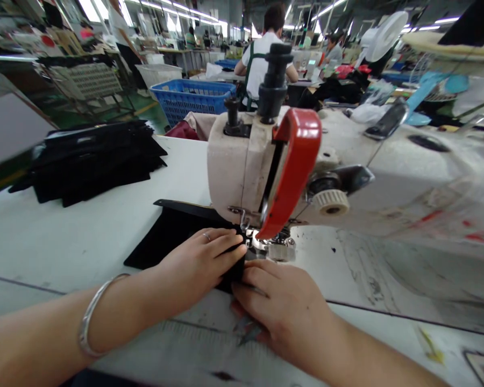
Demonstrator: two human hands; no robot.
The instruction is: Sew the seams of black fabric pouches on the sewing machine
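A black fabric piece (157, 236) lies on the white sewing table, its right end at the presser foot (281, 250) of a sewing machine (234, 166). My left hand (197, 258) rests flat on that fabric, fingers stretched toward the needle area; a ring and a bracelet show on this side. Close beside it, my right hand (286, 306) has its fingers curled at the fabric's near right corner. Tucked in that hand is a small pointed metal tool (250, 333), mostly hidden under the palm, so its exact kind is unclear. The needle itself is hard to make out.
A stack of black fabric pieces (92, 158) lies at the table's left. The red guard (298, 161) stands out from the machine head. Behind the table are a blue basket (197, 97) and a seated person (262, 54). A white fan (383, 37) is at upper right.
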